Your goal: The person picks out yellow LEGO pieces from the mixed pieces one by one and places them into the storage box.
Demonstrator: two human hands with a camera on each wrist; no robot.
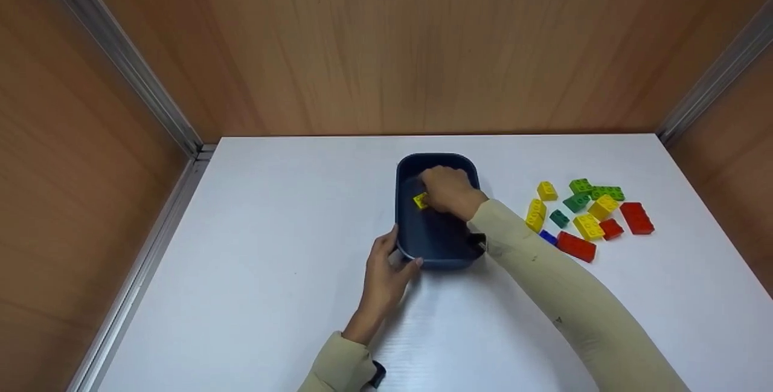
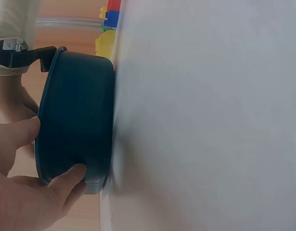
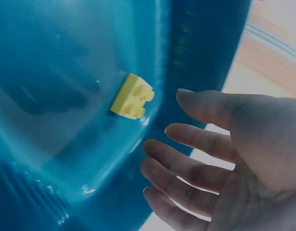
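A dark blue plastic tub (image 1: 432, 240) stands on the white table. My left hand (image 1: 384, 277) grips its near left corner, thumb on one side and fingers on the other, as the left wrist view shows on the tub wall (image 2: 80, 110). Over the tub's inside reaches my right hand (image 1: 450, 189). A small yellow toy brick (image 3: 131, 98) with two studs lies in the tub, just off the fingertips. In the right wrist view the fingers (image 3: 186, 166) are spread and loosely bent, holding nothing.
To the right of the tub several loose toy bricks lie scattered, among them a red brick (image 1: 636, 218), a yellow brick (image 1: 588, 226) and a green brick (image 1: 577, 202). A wooden panel (image 1: 423, 48) rises behind the table, with more panels at both sides.
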